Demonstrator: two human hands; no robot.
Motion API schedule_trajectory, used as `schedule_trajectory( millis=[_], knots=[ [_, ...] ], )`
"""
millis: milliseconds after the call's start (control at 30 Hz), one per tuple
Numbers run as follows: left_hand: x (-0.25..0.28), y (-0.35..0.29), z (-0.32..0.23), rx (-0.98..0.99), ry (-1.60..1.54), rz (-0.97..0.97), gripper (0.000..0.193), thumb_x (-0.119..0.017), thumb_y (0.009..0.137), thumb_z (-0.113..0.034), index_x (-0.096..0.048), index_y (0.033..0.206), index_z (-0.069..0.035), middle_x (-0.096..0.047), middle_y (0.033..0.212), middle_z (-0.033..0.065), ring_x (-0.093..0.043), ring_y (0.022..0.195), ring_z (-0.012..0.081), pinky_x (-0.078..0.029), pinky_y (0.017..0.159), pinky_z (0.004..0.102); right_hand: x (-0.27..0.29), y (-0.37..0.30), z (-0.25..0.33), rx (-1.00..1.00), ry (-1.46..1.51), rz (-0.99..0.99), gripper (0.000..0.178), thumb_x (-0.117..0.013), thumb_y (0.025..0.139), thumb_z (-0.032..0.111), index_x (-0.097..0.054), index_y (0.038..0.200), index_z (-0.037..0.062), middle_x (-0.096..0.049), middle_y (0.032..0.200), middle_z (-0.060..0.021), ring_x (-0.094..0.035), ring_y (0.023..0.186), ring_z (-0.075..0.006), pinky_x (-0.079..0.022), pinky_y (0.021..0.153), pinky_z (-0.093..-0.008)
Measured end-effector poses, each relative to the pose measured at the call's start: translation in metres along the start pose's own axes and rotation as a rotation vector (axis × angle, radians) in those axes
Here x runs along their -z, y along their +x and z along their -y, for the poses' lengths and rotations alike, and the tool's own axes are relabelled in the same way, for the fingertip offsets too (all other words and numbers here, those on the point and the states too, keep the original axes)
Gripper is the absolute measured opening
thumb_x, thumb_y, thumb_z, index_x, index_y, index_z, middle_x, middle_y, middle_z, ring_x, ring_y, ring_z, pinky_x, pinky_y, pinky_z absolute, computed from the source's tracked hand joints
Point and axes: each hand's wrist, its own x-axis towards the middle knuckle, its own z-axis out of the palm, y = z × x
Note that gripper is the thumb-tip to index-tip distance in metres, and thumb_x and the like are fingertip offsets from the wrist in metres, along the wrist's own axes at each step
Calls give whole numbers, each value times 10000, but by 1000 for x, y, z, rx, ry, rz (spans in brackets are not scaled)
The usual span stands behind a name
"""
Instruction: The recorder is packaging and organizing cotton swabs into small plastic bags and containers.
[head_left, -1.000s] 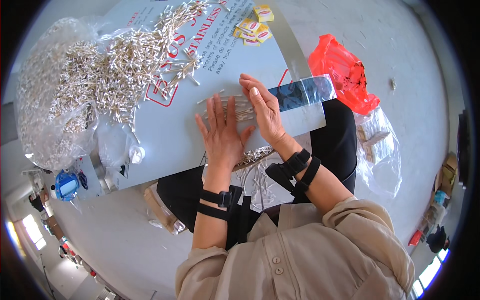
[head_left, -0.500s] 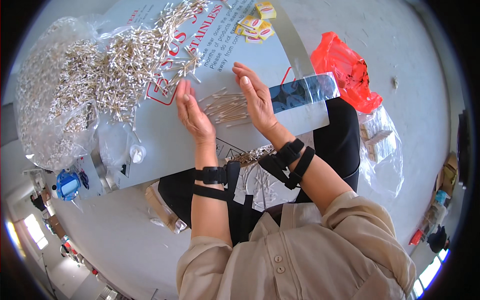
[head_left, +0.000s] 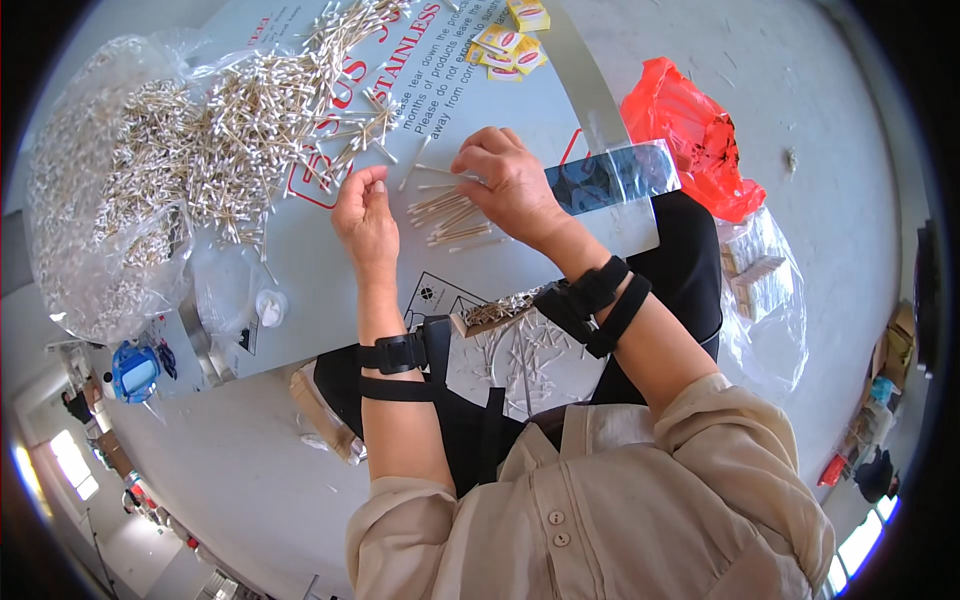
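A small bundle of cotton swabs (head_left: 447,215) lies on the grey sheet-covered table between my hands, its sticks pointing roughly the same way. Over the right end of this bundle, my right hand (head_left: 515,190) is closed, its fingertips pinching at a swab that sticks out to the left. My left hand (head_left: 370,220) hovers to the left of the bundle, fingers loosely curved and thumb apart, with nothing seen in it. A few loose swabs (head_left: 415,165) lie askew just beyond the bundle. Farther left spreads a large heap of swabs (head_left: 245,135), spilling from a clear plastic bag (head_left: 75,190).
Small yellow packets (head_left: 510,50) sit at the table's far side. A dark blue film strip (head_left: 610,180) lies right of my right hand. Beyond the right edge are a red plastic bag (head_left: 685,140) and a clear bag of white packs (head_left: 760,280). Scattered swabs (head_left: 525,365) fill a container at my lap.
My hands, flat and facing each other around the bundle before, have parted. My right hand has curled its fingers down onto the swabs; my left has drawn slightly left and bent its fingers.
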Motion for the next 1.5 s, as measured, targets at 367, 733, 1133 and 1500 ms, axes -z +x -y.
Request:
schedule_trajectory(
  millis=[367,733,1133,1500],
  knots=[
    [-30,11,-24,-253,547,32,154,-658,751,-36,-635,894,-90,-564,878,65,-514,919,288,-428,821,403,-1,-14,1,154,-37,35,53,-645,682,35,-602,709,49,-577,903,-74,-553,881,-270,-490,767,-370],
    [-32,-48,-34,-496,617,74,202,-650,767,-67,-611,964,-54,-563,1058,100,-503,1021,297,-396,871,413,12,-47,0,-358,638,-323,71,-576,858,-22,-589,928,-25,-570,1073,-80,-531,942,-108,-438,828,-240],
    [-47,-81,-44,-350,897,328,828,-580,841,-463,-227,1438,-12,-206,1502,213,-169,1407,351,-117,1117,540,0,-62,12,-386,838,-383,287,-469,979,197,-547,1151,-18,-497,1298,-132,-458,1207,-211,-349,1010,-311],
    [-24,-55,-14,-54,-335,-99,534,-414,995,-293,-304,1398,40,-306,1461,182,-294,1360,259,-223,1122,406,-16,-52,17,-331,882,-388,345,-440,991,211,-517,1232,-24,-419,1386,-147,-405,1265,-222,-307,1044,-315]
  ],
)
